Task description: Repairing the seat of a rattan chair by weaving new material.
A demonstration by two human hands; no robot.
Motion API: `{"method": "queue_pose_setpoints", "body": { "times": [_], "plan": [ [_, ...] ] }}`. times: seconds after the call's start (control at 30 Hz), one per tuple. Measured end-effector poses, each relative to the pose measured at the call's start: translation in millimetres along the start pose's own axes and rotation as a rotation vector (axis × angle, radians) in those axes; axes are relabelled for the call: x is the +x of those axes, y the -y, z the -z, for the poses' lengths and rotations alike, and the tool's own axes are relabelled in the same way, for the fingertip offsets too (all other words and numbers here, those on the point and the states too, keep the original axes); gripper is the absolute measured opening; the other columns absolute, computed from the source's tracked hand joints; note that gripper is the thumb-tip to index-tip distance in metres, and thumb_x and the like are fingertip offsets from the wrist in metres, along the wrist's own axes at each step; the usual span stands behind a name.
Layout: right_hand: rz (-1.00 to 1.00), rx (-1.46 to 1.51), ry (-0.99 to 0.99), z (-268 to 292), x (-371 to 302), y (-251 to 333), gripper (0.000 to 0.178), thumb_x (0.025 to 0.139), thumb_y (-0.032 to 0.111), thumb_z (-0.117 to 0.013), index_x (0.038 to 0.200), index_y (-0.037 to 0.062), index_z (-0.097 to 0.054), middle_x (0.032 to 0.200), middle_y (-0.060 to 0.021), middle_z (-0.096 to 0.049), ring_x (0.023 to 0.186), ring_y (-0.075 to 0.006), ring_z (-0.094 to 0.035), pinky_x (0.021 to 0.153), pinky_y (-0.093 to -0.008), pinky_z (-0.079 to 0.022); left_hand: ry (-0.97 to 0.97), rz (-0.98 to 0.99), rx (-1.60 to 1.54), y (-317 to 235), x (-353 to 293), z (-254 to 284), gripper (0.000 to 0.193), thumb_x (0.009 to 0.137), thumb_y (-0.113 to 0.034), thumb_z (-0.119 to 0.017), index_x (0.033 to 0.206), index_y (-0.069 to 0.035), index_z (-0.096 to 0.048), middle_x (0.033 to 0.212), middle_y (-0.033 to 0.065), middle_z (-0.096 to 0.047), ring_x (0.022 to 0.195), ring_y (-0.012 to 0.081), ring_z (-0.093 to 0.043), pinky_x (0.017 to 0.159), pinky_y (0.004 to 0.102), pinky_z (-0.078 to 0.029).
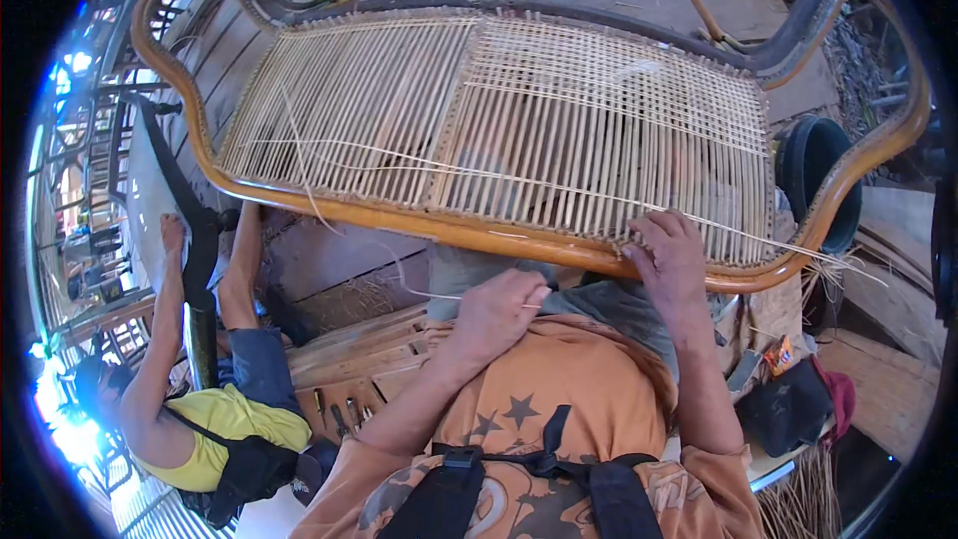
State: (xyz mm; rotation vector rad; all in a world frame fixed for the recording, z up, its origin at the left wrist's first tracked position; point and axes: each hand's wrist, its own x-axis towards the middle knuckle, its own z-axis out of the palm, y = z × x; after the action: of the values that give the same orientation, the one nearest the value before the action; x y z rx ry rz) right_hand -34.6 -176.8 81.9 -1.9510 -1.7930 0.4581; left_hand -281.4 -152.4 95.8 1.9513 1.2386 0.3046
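A wide rattan frame with a glossy brown curved rail (479,238) lies across my lap. Light cane strands (549,150) run across its panel; crosswise strands are woven densely in the far right part, with a few long ones nearer me. My left hand (499,307) is closed in front of my belly on a thin cane strand (404,274), which loops up and left over the rail. On the near rail, right of the middle, my right hand (671,262) has its fingers curled and pressed at the panel's edge; what they pinch is hidden.
At the left, another person in a yellow top (235,419) sits beside a dark curved piece. Screwdrivers and other hand tools (339,409) lie on the boards to my left. A dark bucket (823,180) stands right of the frame, with a black bag (788,404) nearer me.
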Motion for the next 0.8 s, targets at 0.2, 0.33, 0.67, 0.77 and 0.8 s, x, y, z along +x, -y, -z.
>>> {"method": "queue_pose_setpoints", "body": {
  "times": [0.2, 0.33, 0.67, 0.77, 0.8],
  "plan": [
    [0.003, 0.073, 0.082, -14.2, 5.9, -11.0, 0.018, 0.069, 0.007, -0.072, 0.085, 0.005, -0.064, 0.092, -0.0092, -0.063, 0.092, -0.0315, -0.057, 0.081, -0.0407, -0.046, 0.002, -0.034, -0.036, 5.9, -0.2, -9.1, 0.014, 0.088, -0.017, -0.062, 0.095, -0.006, -0.063, 0.084, 0.0126, -0.062, 0.076, 0.032, -0.062, 0.066, 0.0392, -0.05],
    [-0.04, 0.132, -0.061, -19.9, -0.5, -15.2, 0.015, 0.067, 0.003, -0.072, 0.079, 0.0039, -0.063, 0.084, -0.0097, -0.061, 0.085, -0.0306, -0.057, 0.076, -0.0411, -0.045, -0.124, -0.21, -0.009, -7.3, 20.1, -17.4, 0.012, 0.086, -0.017, -0.063, 0.092, -0.006, -0.064, 0.081, 0.011, -0.063, 0.074, 0.029, -0.062, 0.064, 0.0374, -0.05],
    [0.223, 0.105, -0.138, -34.3, -15.0, -21.6, 0.014, 0.073, 0.001, -0.068, 0.085, 0.0028, -0.062, 0.091, -0.01, -0.061, 0.086, -0.0295, -0.058, 0.076, -0.0397, -0.045, -0.308, -0.299, 0.125, -0.2, 61.8, -29.5, 0.009, 0.084, -0.017, -0.063, 0.079, -0.01, -0.06, 0.07, 0.0047, -0.061, 0.062, 0.0235, -0.062, 0.053, 0.034, -0.05],
    [0.012, 0.045, -0.347, -25.8, -8.2, -27.9, 0.006, 0.084, 0.003, -0.059, 0.089, 0.0016, -0.062, 0.096, -0.0078, -0.063, 0.091, -0.0238, -0.06, 0.079, -0.039, -0.047, -0.289, -0.327, 0.079, -0.1, 64.3, -32.4, 0.01, 0.084, -0.017, -0.063, 0.078, -0.009, -0.06, 0.07, 0.0047, -0.061, 0.062, 0.0239, -0.062, 0.054, 0.0342, -0.05],
    [-0.235, 0.098, -0.45, 0.5, 15.4, -40.6, 0.008, 0.088, 0.004, -0.056, 0.091, 0.001, -0.063, 0.095, -0.0073, -0.064, 0.09, -0.0218, -0.06, 0.08, -0.0376, -0.048, -0.285, -0.309, 0.109, -0.4, 65.0, -30.4, 0.009, 0.085, -0.017, -0.062, 0.08, -0.009, -0.061, 0.071, 0.0047, -0.061, 0.064, 0.0242, -0.063, 0.054, 0.0338, -0.05]
  ]
}}
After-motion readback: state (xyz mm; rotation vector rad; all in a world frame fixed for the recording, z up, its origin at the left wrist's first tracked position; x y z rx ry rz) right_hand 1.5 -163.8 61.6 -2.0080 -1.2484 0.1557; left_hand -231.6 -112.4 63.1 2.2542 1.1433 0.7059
